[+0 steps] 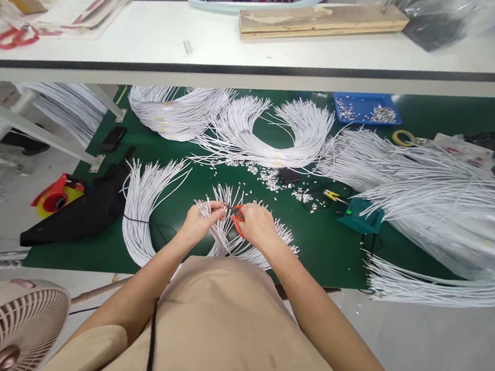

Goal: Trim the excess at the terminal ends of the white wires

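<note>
My right hand (258,224) is closed around pliers (237,214) with orange-red handles. Their dark jaws point left, toward the fingers of my left hand (199,224). That hand pinches the ends of a few white wires (222,234), close to the tips of the jaws. Whether the jaws touch a wire is too small to tell. More wires of the same bundle fan out below and to the right of my hands. Left of them lies a curved bundle of white wires (137,235) on the green mat (318,254).
Small metal pieces (269,178) lie scattered beyond my hands. A blue tray (366,109) holds more of them. Large wire bundles (439,192) cover the right side. A white shelf (152,38) crosses overhead. A tape dispenser (58,196) and a fan (22,338) stand left.
</note>
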A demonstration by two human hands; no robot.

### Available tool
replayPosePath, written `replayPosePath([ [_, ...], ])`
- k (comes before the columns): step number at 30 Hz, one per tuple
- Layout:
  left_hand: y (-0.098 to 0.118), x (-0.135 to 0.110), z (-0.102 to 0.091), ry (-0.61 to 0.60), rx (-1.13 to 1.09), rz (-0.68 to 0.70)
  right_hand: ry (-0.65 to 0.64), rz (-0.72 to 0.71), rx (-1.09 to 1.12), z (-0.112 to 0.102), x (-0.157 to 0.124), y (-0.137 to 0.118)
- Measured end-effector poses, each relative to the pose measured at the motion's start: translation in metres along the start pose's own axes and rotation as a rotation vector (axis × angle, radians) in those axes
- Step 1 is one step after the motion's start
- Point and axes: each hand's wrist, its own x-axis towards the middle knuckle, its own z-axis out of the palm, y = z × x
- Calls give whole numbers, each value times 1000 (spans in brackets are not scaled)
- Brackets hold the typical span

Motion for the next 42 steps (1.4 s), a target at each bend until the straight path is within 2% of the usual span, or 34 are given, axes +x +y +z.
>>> replayPosePath([
  [3,1,-1,1,-1,0,-5,19,7,78,7,-2,4],
  [6,3,-2,3,20,34,-8,-24,80,250,12,-2,11],
  [8,3,-2,3,36,52,-7,-26,162,473,12,0,13],
  [12,5,-2,5,59,82,4,72,259,1050,7,8,4],
  [14,5,-3,7,67,100,8,93,274,1206,3,12,-2],
  [19,4,-3,9,76,79,11,107,336,1335,-2,14,-10],
  [23,4,-3,9,77,52,-14,88,379,1433,4,13,-10],
  [25,5,-3,9,27,7,-24,68,405,1534,9,13,-11],
  [28,9,-4,8,-112,-85,-15,33,412,1690,16,13,-13],
  [31,10,-4,5,-194,-129,-21,37,398,1695,19,15,-13],
  [35,8,-2,3,-243,-152,-88,121,444,1559,18,18,-9],
  [38,7,-1,2,-204,-123,-92,267,512,1419,16,19,-4],
  [40,7,0,1,-167,-107,-79,353,499,1364,13,17,-3],
  [42,8,0,1,-143,-109,-77,365,447,1358,11,14,-6],
])
